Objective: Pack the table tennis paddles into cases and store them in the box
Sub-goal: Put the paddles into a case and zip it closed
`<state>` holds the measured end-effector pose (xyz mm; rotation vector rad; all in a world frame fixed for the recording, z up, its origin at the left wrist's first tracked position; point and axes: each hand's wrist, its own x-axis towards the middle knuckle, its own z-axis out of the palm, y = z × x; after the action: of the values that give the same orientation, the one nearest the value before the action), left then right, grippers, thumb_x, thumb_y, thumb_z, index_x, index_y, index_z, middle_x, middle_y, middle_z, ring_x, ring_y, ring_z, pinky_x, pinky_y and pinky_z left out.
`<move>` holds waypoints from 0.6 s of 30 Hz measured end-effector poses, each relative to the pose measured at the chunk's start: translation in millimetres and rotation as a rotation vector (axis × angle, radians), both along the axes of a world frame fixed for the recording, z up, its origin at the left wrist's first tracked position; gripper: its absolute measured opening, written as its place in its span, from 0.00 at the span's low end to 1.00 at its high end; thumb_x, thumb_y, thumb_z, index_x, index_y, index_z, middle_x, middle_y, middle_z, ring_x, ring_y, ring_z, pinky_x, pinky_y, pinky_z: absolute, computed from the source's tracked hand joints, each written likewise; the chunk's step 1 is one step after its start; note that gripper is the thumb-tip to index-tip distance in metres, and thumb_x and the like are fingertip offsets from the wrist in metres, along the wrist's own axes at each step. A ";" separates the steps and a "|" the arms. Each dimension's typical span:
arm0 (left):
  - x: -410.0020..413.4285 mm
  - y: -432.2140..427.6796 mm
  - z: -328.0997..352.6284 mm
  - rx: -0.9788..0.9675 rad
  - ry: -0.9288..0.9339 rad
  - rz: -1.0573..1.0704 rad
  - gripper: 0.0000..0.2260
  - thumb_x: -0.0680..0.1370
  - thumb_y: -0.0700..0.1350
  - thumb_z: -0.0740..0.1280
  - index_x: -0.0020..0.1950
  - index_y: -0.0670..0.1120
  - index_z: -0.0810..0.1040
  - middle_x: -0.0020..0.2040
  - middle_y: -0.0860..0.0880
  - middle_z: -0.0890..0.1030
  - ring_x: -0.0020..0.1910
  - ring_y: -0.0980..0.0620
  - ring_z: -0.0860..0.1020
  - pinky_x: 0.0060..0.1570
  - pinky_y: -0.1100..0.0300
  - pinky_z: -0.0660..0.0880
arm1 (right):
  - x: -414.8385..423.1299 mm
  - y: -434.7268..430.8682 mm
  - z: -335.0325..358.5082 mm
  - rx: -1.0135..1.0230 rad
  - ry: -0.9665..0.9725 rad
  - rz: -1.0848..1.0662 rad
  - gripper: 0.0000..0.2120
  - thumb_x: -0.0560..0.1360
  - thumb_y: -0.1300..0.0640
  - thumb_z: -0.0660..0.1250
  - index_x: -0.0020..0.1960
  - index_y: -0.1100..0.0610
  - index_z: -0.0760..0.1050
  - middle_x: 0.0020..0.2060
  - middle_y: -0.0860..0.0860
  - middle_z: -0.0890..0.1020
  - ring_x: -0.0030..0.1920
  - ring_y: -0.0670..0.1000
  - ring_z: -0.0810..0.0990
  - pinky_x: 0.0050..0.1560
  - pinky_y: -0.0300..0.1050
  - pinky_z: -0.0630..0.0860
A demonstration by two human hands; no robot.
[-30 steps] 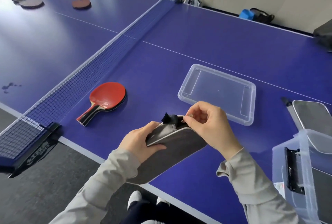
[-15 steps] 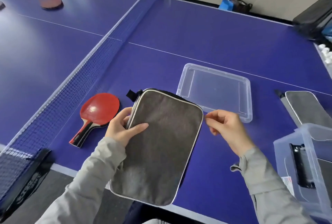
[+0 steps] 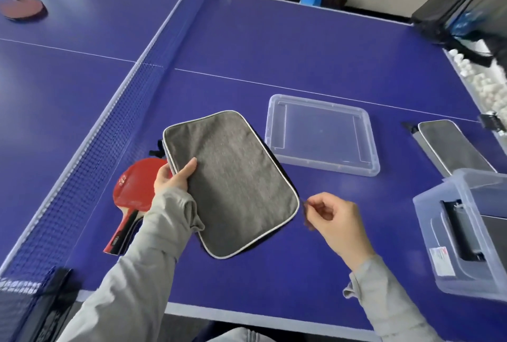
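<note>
Jutting rightward from left grip: grey case.

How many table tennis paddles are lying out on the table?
2. One red paddle lies near the net, partly behind the left hand gripping the grey case; a second paddle lies far across the net. More may be hidden inside cases.

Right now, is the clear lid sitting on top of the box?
No, the clear lid lies flat on the table, apart from the box at the right edge.
</note>
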<state>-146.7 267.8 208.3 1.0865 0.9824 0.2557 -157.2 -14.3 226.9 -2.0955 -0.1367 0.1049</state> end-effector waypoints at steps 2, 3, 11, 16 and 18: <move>4.3 -1.0 -3.8 0.014 0.027 0.038 0.10 0.70 0.45 0.75 0.46 0.48 0.75 0.36 0.52 0.77 0.34 0.54 0.75 0.38 0.61 0.73 | -13.0 6.4 -6.3 -0.025 -0.053 -0.048 0.12 0.71 0.67 0.70 0.36 0.51 0.77 0.27 0.49 0.81 0.27 0.48 0.80 0.32 0.37 0.78; 5.7 -2.6 -4.5 0.018 0.043 0.062 0.11 0.70 0.45 0.75 0.48 0.47 0.74 0.36 0.53 0.77 0.34 0.54 0.75 0.40 0.61 0.73 | -19.6 10.5 -10.1 -0.048 -0.088 -0.065 0.11 0.71 0.67 0.70 0.36 0.53 0.77 0.27 0.48 0.80 0.27 0.48 0.80 0.33 0.41 0.78; 17.2 -27.4 -7.4 -0.064 0.098 0.193 0.12 0.73 0.46 0.73 0.45 0.48 0.69 0.37 0.54 0.71 0.38 0.52 0.74 0.42 0.60 0.72 | -64.6 58.4 -32.5 -0.076 -0.284 -0.067 0.04 0.70 0.64 0.71 0.38 0.58 0.78 0.30 0.44 0.78 0.29 0.42 0.75 0.31 0.38 0.74; 21.2 -43.1 -5.5 -0.070 0.151 0.347 0.22 0.73 0.46 0.72 0.62 0.42 0.69 0.46 0.50 0.75 0.42 0.51 0.74 0.42 0.65 0.66 | -79.8 88.0 -40.0 0.007 -0.238 -0.120 0.04 0.72 0.58 0.69 0.40 0.58 0.80 0.30 0.44 0.79 0.29 0.43 0.76 0.30 0.43 0.76; 21.7 -48.1 -2.2 -0.071 0.175 0.364 0.23 0.73 0.47 0.72 0.64 0.43 0.68 0.50 0.48 0.76 0.46 0.49 0.75 0.47 0.63 0.66 | -78.3 93.4 -40.0 0.042 -0.209 -0.151 0.05 0.73 0.57 0.68 0.40 0.57 0.79 0.29 0.44 0.79 0.29 0.45 0.77 0.31 0.46 0.76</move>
<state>-125.0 219.7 206.1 0.8705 1.3371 0.4223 -235.5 79.1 186.9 -2.0635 -0.1046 -0.2068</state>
